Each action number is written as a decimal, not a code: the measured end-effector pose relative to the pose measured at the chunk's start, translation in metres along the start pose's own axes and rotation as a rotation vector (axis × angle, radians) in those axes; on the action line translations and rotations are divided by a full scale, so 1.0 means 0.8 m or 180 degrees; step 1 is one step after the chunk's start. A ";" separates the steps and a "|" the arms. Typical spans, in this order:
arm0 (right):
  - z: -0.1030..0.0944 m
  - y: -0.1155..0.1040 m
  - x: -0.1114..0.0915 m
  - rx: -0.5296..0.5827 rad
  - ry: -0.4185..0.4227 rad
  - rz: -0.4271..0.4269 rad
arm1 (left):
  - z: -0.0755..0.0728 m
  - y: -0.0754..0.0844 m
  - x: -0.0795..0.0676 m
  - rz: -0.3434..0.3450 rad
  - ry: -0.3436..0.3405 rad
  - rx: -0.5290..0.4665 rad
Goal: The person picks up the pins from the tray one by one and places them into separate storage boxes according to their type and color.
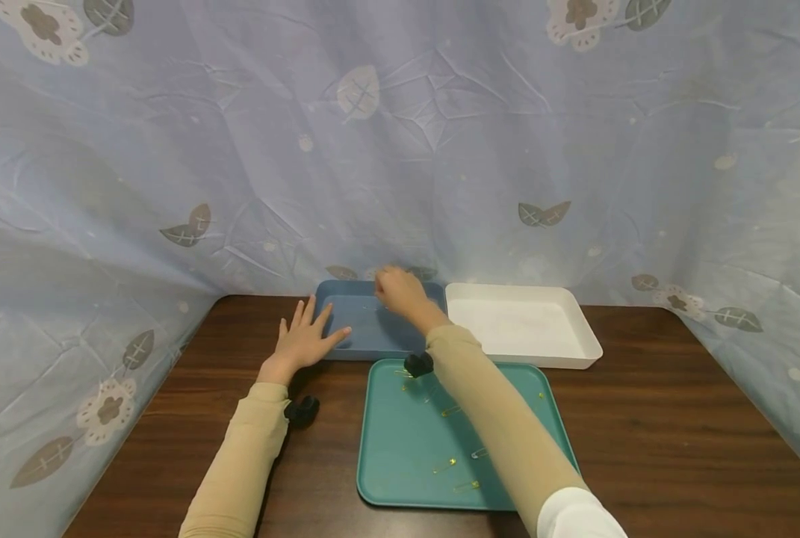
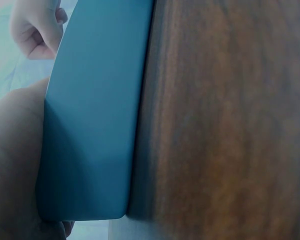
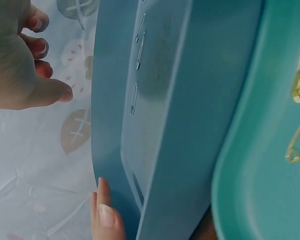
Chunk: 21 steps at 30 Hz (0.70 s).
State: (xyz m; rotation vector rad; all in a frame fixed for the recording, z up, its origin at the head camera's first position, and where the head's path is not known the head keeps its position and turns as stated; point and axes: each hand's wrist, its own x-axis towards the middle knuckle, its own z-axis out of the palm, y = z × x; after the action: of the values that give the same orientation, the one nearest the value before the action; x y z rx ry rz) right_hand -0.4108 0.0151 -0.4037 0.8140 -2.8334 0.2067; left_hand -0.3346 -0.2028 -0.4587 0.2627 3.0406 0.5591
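My right hand (image 1: 402, 291) is above the far part of a blue tray (image 1: 366, 332). In the right wrist view its fingers (image 3: 40, 47) are loosely bent, the thumb stands apart from them, and nothing shows between. Several silver safety pins (image 3: 141, 50) lie on the blue tray's floor. My left hand (image 1: 302, 340) lies at that tray's left end with fingers spread; whether it presses on the rim is unclear. Nearer to me, a green tray (image 1: 400, 441) bears several scattered safety pins, among them a gold safety pin (image 1: 467, 486) and a silver safety pin (image 1: 479, 453).
A white tray (image 1: 521, 321) stands against the right side of the blue one. All the trays sit on a dark wooden table (image 1: 648, 418). Behind it and along its sides hangs a patterned cloth (image 1: 433, 187). My right forearm crosses over the green tray.
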 end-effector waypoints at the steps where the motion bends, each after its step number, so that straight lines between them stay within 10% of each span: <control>1: -0.001 0.000 -0.003 -0.0011 -0.0001 -0.0021 | 0.000 0.000 0.000 0.0001 0.0002 0.0000; 21: -0.033 -0.008 -0.058 -0.0040 0.0274 -0.0523 | -0.006 0.006 -0.004 -0.0027 -0.0029 0.0026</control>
State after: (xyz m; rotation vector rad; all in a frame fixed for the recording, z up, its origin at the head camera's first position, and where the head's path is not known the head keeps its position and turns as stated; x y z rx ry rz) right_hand -0.3653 0.0381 -0.3873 1.0043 -2.6691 0.1951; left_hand -0.3308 -0.2006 -0.4522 0.2520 3.0343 0.5435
